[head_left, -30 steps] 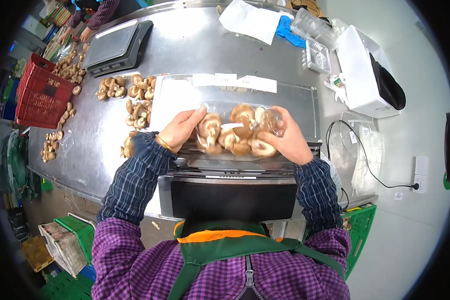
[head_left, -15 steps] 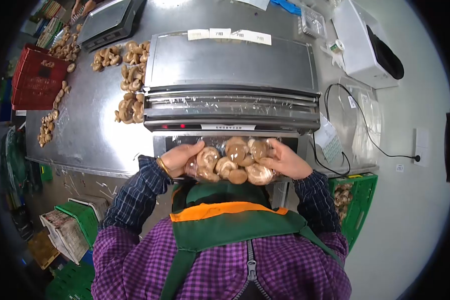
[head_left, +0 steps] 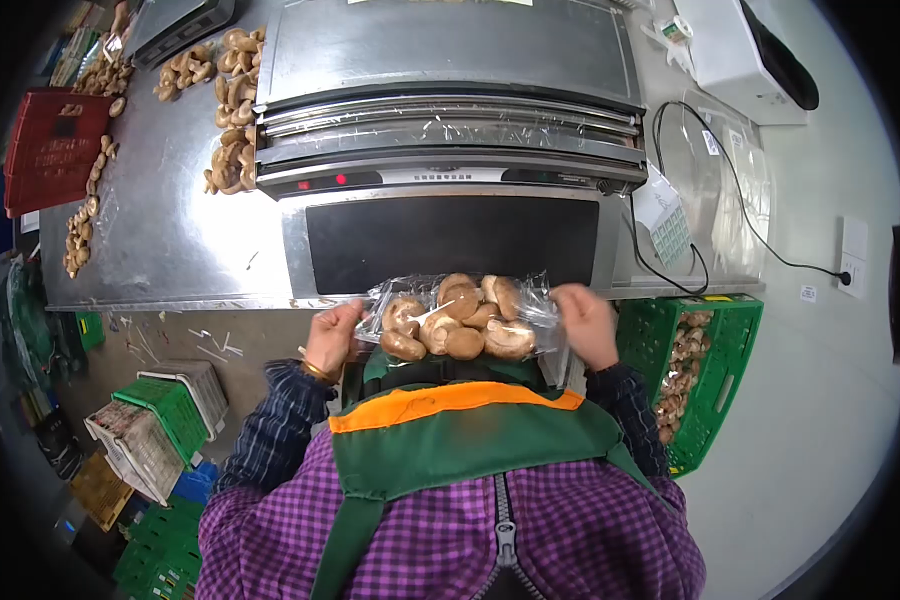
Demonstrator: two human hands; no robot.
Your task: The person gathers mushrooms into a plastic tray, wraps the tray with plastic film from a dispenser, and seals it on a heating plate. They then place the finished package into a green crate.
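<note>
A pack of brown mushrooms point(head_left: 460, 318) in clear film lies close to my apron, in front of the table's near edge. My left hand point(head_left: 332, 338) pinches the film at the pack's left end. At the right end, my right hand point(head_left: 585, 325) has its fingers closed on the loose film, slightly blurred. Beyond the pack is the black plate point(head_left: 450, 243) of the wrapping machine point(head_left: 450, 140), with red lights on its front. What supports the pack from below is hidden.
Mushroom piles point(head_left: 232, 160) stand left of the machine, near a red crate point(head_left: 58, 150) and a scale point(head_left: 178, 28). A green crate of mushrooms point(head_left: 715, 400) is at the right. A black cable point(head_left: 740, 205) runs to a wall socket. Part of another person's hand shows top left.
The pack has moved off the black plate toward my body, and film ends now stretch out sideways. My hands have shifted from the mushrooms' sides to these ends. The view has tilted downward.
</note>
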